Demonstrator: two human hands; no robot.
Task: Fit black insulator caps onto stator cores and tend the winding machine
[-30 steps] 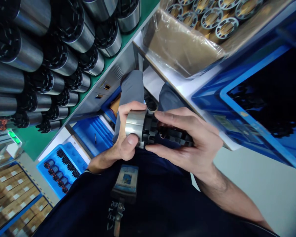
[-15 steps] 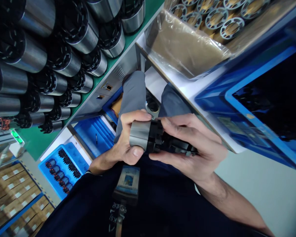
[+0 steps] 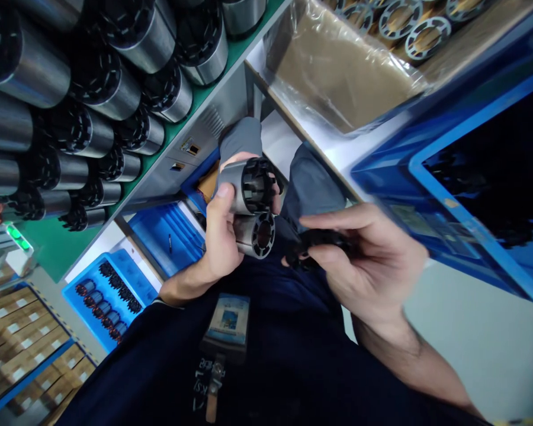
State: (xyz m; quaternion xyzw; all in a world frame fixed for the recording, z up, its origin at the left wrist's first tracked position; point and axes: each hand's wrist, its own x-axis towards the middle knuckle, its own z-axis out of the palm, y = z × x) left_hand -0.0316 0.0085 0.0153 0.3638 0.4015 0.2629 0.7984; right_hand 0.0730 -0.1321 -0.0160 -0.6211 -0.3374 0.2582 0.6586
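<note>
Left hand (image 3: 220,245), fingers curled, clasps a capped core (image 3: 249,183), a bare core (image 3: 249,234) at six o'clock; right hand (image 3: 375,260), at three, pinches black parts (image 3: 320,241).

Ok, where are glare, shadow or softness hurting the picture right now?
Head view: white glare streaks the clear plastic; head view: deep shadow swallows most detail inside the blue bin; head view: the black parts in the right hand look dark and soft, their edges hard to separate.

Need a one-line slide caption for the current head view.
Left hand grips two metal cylinders, one with a black slotted end; right hand holds black parts.
</note>
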